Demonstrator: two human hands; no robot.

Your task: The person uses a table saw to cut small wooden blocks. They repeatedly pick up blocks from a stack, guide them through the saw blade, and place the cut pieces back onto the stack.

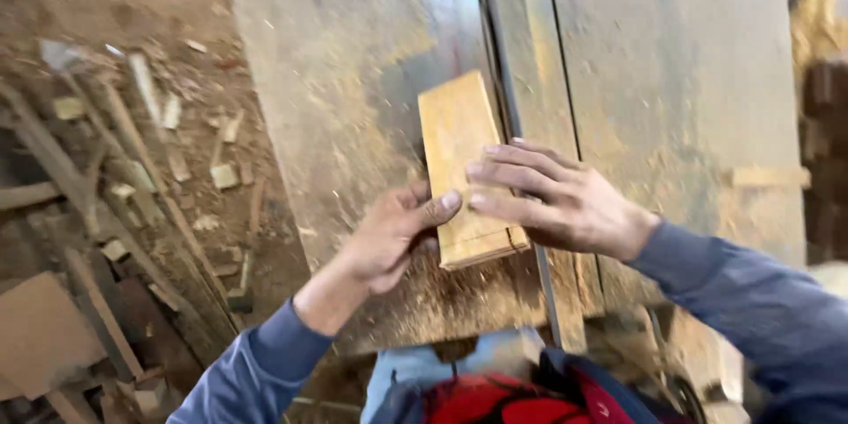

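On the dusty metal table (353, 79), a pale wooden block (464, 159) lies flat, its right edge against the thin saw blade (508, 115) that runs up the table. Both hands press on its near end: the left hand (393, 234) grips the near left edge, and the right hand (552, 199) lies flat with fingers spread, hiding the near right corner. Left of the table, wood offcuts (159, 159) litter the floor. Sawdust blurs the table's near rim.

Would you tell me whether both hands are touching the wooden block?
Yes: the left hand and right hand both rest fingers on the wooden block.
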